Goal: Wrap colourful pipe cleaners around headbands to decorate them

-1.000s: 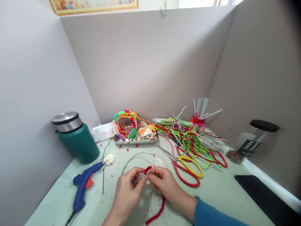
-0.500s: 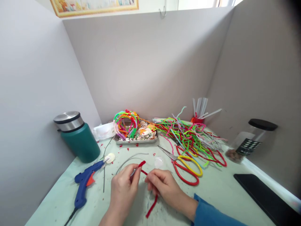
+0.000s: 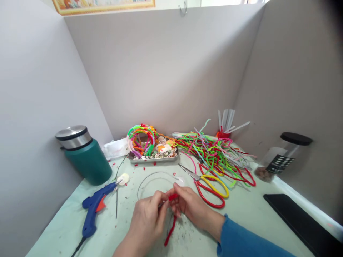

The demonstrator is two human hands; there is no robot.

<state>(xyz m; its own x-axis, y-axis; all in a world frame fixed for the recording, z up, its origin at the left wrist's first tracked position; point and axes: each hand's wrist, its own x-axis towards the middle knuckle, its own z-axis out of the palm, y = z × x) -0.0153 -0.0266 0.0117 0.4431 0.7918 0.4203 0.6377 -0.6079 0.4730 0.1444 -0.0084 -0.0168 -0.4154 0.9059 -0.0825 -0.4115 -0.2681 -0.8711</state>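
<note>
A red pipe cleaner [image 3: 170, 230] hangs from between my hands, its lower end slanting down to the left over the table. My left hand [image 3: 150, 214] pinches a thin grey wire [image 3: 158, 173] close to the pipe cleaner's wrapped end; the wire arcs up and around behind my fingers. My right hand [image 3: 189, 202] closes on the red pipe cleaner, thumb on top, touching the left fingertips. The exact spot where wire and pipe cleaner meet is partly hidden by my fingers. Beyond the right hand lies a small clear disc [image 3: 180, 181].
Scissors [image 3: 206, 184] lie beside my right hand. Behind them is a heap of coloured pipe cleaners [image 3: 214, 153]. A metal tray [image 3: 154, 160] bears wrapped rings and shells. A blue glue gun [image 3: 92, 210] and green flask [image 3: 87, 160] stand left; a jar [image 3: 281, 157] and black slab [image 3: 292, 223] right.
My hands have come together, the right thumb now over the red pipe cleaner's end. The wire arc has swung to the right. The view has shifted slightly.
</note>
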